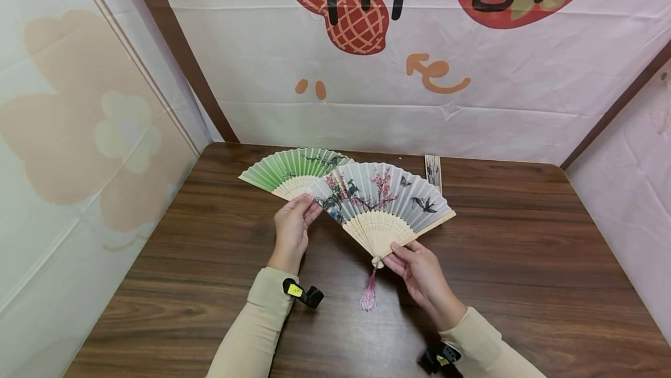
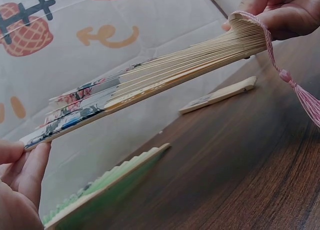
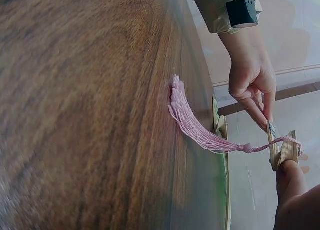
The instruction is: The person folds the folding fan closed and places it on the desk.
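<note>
Between my two hands a grey folding fan (image 1: 385,194) is spread wide, printed with pink blossoms and dark birds. My left hand (image 1: 293,226) pinches the tip of its left outer rib between thumb and fingers. Close to the pivot, my right hand (image 1: 419,273) grips the right outer rib. From the pivot hangs a pink tassel (image 1: 368,293), also seen in the right wrist view. In the left wrist view the fan's bamboo ribs (image 2: 185,65) appear almost edge-on, held above the table.
Behind the grey fan, a green folding fan (image 1: 293,168) lies spread on the brown wooden table (image 1: 199,250). A folded fan (image 1: 433,169) lies near the back edge, partly hidden. A printed cloth wall (image 1: 367,116) stands behind the table.
</note>
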`<action>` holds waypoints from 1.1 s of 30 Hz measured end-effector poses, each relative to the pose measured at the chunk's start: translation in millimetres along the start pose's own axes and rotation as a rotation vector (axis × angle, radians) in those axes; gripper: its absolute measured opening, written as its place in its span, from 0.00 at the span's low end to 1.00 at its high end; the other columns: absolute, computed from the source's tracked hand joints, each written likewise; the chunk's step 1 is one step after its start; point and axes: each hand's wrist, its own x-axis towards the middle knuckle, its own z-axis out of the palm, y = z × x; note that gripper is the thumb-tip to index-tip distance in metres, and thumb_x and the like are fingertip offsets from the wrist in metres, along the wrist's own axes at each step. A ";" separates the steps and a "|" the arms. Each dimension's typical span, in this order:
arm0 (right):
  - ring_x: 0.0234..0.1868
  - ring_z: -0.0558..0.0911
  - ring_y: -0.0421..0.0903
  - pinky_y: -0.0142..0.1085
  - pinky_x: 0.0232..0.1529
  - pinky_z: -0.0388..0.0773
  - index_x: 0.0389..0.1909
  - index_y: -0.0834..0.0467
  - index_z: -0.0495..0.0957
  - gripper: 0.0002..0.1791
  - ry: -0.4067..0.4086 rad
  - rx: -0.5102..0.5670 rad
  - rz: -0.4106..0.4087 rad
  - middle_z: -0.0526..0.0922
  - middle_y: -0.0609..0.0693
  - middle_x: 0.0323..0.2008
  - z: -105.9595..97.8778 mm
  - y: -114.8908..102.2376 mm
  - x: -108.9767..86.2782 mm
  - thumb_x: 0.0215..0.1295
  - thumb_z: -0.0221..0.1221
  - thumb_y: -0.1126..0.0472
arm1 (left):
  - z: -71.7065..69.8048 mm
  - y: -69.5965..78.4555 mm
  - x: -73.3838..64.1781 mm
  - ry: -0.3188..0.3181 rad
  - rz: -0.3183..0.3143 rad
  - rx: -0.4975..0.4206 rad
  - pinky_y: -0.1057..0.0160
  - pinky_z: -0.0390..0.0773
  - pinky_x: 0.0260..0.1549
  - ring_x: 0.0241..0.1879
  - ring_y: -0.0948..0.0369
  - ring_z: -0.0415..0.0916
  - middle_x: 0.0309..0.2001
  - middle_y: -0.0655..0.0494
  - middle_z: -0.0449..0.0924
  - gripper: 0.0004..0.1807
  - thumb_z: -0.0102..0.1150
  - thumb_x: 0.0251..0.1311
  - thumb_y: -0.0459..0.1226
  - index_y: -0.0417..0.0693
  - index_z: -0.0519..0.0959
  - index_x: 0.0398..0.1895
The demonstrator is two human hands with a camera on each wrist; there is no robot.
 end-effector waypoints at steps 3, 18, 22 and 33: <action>0.39 0.83 0.43 0.35 0.47 0.81 0.62 0.71 0.56 0.21 0.003 -0.006 0.007 0.82 0.50 0.35 -0.3 -1.0 0.2 0.68 0.41 0.75 | 0.7 -0.3 -0.6 0.002 -0.003 0.000 0.66 0.84 0.31 0.22 0.63 0.80 0.21 0.53 0.81 0.04 0.56 0.57 0.24 0.39 0.77 0.28; 0.38 0.83 0.43 0.35 0.45 0.82 0.60 0.72 0.59 0.20 0.017 -0.037 0.000 0.82 0.49 0.34 0.3 0.6 0.0 0.67 0.44 0.75 | 1.7 0.2 -0.2 -0.007 -0.005 0.026 0.66 0.84 0.31 0.23 0.63 0.81 0.22 0.54 0.81 0.04 0.57 0.57 0.25 0.40 0.77 0.28; 0.38 0.83 0.43 0.35 0.45 0.82 0.59 0.71 0.59 0.20 0.023 -0.042 0.006 0.82 0.49 0.34 0.3 0.8 -0.2 0.67 0.44 0.75 | 2.5 -0.4 -0.5 -0.010 -0.005 0.024 0.66 0.84 0.31 0.23 0.63 0.81 0.22 0.54 0.81 0.04 0.57 0.57 0.25 0.40 0.77 0.28; 0.37 0.84 0.44 0.37 0.44 0.82 0.60 0.73 0.59 0.21 0.018 -0.048 0.003 0.82 0.50 0.33 -0.1 2.6 -0.1 0.66 0.44 0.75 | 2.8 -1.8 -1.4 -0.016 0.003 0.036 0.65 0.84 0.32 0.23 0.63 0.81 0.22 0.54 0.81 0.05 0.56 0.57 0.25 0.40 0.78 0.28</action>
